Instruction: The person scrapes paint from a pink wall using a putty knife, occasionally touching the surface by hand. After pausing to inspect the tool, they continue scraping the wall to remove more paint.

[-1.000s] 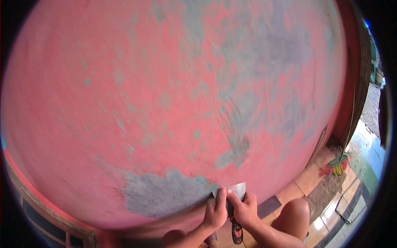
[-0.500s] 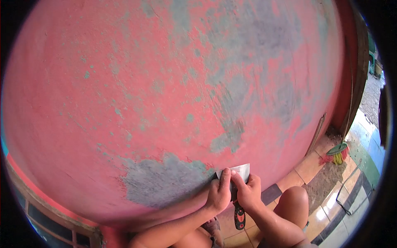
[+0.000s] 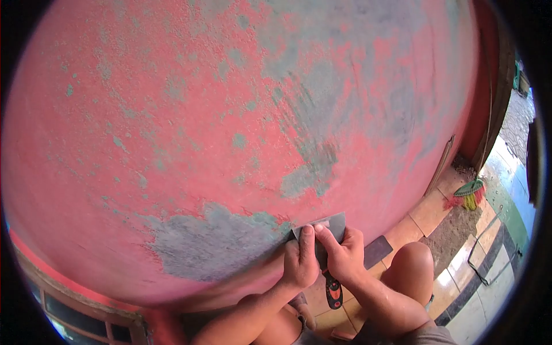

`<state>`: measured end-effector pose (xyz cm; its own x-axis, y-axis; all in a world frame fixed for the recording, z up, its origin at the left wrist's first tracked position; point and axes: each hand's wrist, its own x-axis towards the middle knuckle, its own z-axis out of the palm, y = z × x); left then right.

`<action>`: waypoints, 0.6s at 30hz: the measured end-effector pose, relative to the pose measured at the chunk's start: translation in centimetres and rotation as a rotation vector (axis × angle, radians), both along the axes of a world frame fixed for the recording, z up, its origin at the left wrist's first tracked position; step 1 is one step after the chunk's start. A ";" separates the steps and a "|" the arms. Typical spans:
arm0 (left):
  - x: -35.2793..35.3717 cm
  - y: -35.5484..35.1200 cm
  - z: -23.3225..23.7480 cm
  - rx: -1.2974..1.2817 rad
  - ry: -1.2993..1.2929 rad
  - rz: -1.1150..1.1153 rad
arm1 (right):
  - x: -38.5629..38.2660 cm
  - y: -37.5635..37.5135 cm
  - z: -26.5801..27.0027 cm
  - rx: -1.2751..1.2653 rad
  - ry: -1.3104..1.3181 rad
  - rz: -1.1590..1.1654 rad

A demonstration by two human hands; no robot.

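Both my hands grip a scraper (image 3: 335, 229) with a wide, thin metal blade and a black-and-red handle hanging below. My left hand (image 3: 300, 261) is closed on its left side, the thumb pressed on the blade. On the right side, my right hand (image 3: 347, 257) is closed too, its thumb also on the blade. The blade's top edge lies at the lower part of a wall with peeling pink paint (image 3: 190, 172); whether it touches is hard to tell. Left of the blade is a bare grey patch (image 3: 215, 247).
A broom with a green head and red and yellow bristles (image 3: 470, 194) rests by the wall's right end, near grey dirt (image 3: 454, 230) on the tiled floor. A thin dark wire (image 3: 474, 270) lies on the tiles. Lower left is a brown framed window (image 3: 77, 313).
My view has shifted, so the wall's marks now sit further left and mostly higher. The scraper's blade is tilted a little differently, with both hands still on it.
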<state>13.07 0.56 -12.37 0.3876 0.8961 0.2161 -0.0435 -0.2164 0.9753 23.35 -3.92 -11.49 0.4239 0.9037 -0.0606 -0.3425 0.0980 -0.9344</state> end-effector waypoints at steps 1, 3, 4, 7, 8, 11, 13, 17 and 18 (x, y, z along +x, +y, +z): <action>0.7 -0.2 0.4 0.012 -0.028 0.042 | 0.2 0.2 0.1 0.044 -0.041 -0.024; 1.3 -0.5 0.4 -0.017 -0.063 0.094 | 0.3 0.5 0.2 0.119 -0.105 -0.069; 1.4 -0.5 0.4 -0.049 -0.080 0.100 | 0.3 0.5 0.2 0.088 -0.099 -0.051; 0.9 -1.0 -0.1 -0.130 -0.042 0.086 | 0.4 -0.2 0.7 -0.005 -0.054 0.011; 0.6 -0.9 -0.4 -0.148 -0.017 0.075 | 0.3 -0.2 0.2 -0.017 -0.046 0.002; 0.4 -0.3 -1.5 -0.047 0.013 0.076 | -0.1 0.2 -1.6 -0.023 -0.037 -0.022; 0.4 -0.1 -0.8 -0.071 0.029 0.052 | 0.4 0.1 0.1 -0.039 -0.015 0.005; 0.1 -0.3 -0.7 -0.183 0.013 0.011 | -0.1 -0.4 -0.1 -0.088 -0.008 0.000; 0.0 -0.3 -1.1 -0.122 0.030 0.030 | -0.3 -0.3 -0.8 -0.091 -0.014 -0.016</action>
